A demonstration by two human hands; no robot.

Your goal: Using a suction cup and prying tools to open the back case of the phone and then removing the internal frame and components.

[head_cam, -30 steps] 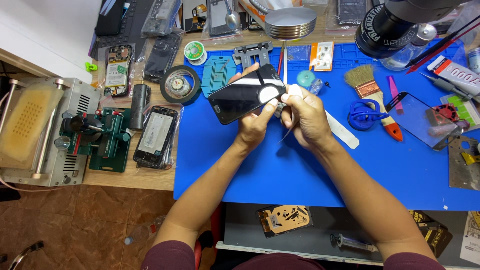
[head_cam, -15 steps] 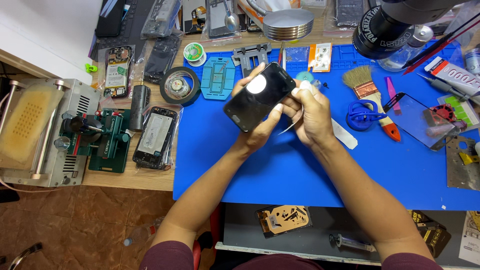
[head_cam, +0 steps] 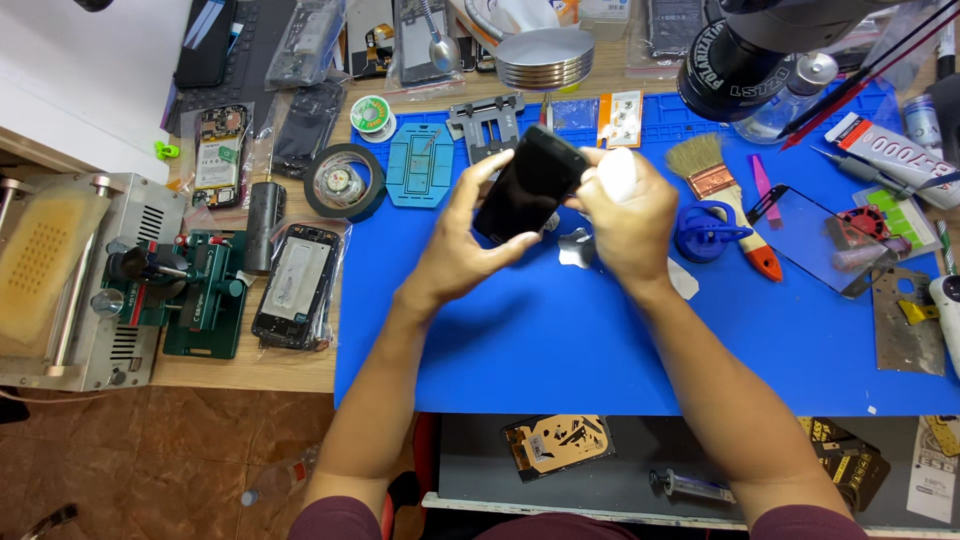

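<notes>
- A wiping or cleaning step on a dark phone appears to be in hand; this is judged from the grip and the white pad, not plainly seen.
- The phone is held above the blue mat, slightly above the centre of the frame, tilted with its glossy dark face towards the camera.
- The left hand is clamped on the phone: the thumb is laid along the lower edge and the fingers are curled round the upper left edge, so the hand is partly closed around it.
- The right hand is closed around a small white wad, cloth or tissue as far as can be told, which is pinched at the fingertips just beside the phone's right edge.
- Whether the wad touches the glass cannot be told.
- The two hands are brought together, meeting at the phone.
- The next move is judged to call for a steady left-hand hold and light pressure from the pad across the face.
- A brush and a blue suction cup lie on the mat right of the hands.
- A roll of black tape is set at the mat's upper left edge.
</notes>
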